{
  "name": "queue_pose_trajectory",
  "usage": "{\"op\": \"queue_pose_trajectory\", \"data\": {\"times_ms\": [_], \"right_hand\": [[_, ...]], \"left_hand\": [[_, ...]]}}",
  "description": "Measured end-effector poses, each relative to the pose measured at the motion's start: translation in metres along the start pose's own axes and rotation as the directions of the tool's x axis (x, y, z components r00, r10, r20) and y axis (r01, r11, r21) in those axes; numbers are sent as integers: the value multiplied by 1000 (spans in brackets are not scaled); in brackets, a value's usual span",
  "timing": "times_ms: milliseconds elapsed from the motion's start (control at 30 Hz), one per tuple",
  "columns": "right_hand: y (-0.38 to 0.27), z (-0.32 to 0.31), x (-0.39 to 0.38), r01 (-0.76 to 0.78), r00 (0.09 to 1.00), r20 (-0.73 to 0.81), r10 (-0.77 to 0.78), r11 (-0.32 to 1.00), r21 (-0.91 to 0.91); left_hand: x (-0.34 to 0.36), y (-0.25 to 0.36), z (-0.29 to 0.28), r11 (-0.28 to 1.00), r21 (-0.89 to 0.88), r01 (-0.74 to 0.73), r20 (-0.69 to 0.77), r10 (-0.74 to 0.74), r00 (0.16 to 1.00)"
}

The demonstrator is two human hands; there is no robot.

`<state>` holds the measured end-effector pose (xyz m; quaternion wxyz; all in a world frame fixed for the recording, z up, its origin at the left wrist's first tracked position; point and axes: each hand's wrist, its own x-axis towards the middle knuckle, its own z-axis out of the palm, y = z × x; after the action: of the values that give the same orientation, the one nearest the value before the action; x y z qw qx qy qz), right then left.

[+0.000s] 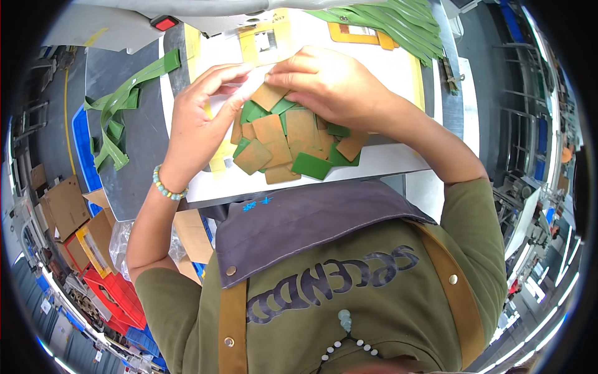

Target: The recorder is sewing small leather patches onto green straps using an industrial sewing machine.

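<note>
A loose pile of small leather pieces (274, 140), some tan side up and some green, lies at the near edge of the white work surface. My left hand (202, 112) is at the pile's far left, thumb and fingers curved toward each other; a pale sliver shows by its fingertips, too unclear to name. From the right, my right hand (336, 84) reaches over the pile. Its fingers are closed at the upper edge of a tan leather piece (270, 97). The fingertips of both hands are close together, and the right hand covers part of the pile.
Long green leather strips (118, 118) lie on the left; a thick bundle of green strips (392, 25) sits at the back right. A yellow-orange frame (355, 35) is beside it. A pale machine body (118, 25) overhangs the far side. Red crates (112, 296) stand lower left.
</note>
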<state>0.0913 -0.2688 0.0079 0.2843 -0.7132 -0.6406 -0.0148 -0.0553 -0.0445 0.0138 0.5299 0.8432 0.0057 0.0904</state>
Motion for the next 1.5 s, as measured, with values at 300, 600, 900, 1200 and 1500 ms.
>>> {"op": "queue_pose_trajectory", "data": {"times_ms": [300,600,900,1200,1500], "right_hand": [[4,-2,9,84,996,52,-75,977,-198],[18,-10,21,-150,988,-4,152,976,159],[46,-4,25,163,986,-15,-166,977,-137],[69,-8,25,55,925,-360,-117,982,-179],[55,2,14,-24,999,-29,23,1000,-10]], "left_hand": [[-2,8,6,946,260,-192,-28,206,978],[4,15,3,969,211,-130,-74,149,986],[16,-18,-18,692,564,-450,-59,578,814],[32,-22,-27,372,701,-608,236,683,691],[51,-31,-19,204,729,-653,368,687,626]]}}
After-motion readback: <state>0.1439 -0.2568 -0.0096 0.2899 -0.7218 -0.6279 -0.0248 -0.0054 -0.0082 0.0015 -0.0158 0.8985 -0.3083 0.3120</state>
